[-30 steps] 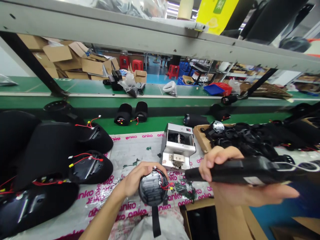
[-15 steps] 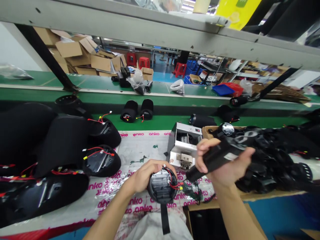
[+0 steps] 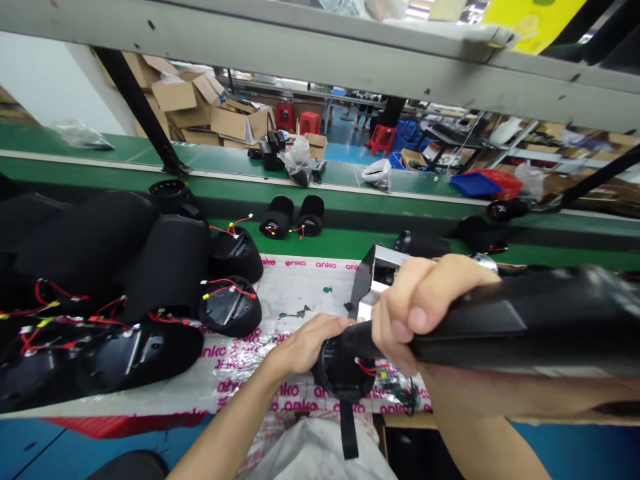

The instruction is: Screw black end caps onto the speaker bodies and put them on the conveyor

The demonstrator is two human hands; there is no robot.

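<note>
My left hand (image 3: 305, 343) is closed round a round black speaker part (image 3: 343, 377) with red wires and a black strap hanging below it, held over the plastic-covered bench. My right hand (image 3: 425, 307) grips a long black tool (image 3: 505, 327) whose narrow tip points left and rests against the top of the round part. The tool's body fills the right side of the view. A small metal box-shaped device (image 3: 375, 280) stands just behind the two hands, partly hidden by my right hand.
Several black fabric-covered speaker shells with red wires (image 3: 150, 293) lie at the left. Two small black cylinders (image 3: 295, 217) and others sit on the green conveyor (image 3: 125, 173). A grey shelf beam (image 3: 320, 60) runs overhead. Cardboard boxes and red stools stand beyond.
My right hand has swung the black tool down and toward the camera, bringing its tip onto the round part. My left hand keeps holding the part. The camera has turned left.
</note>
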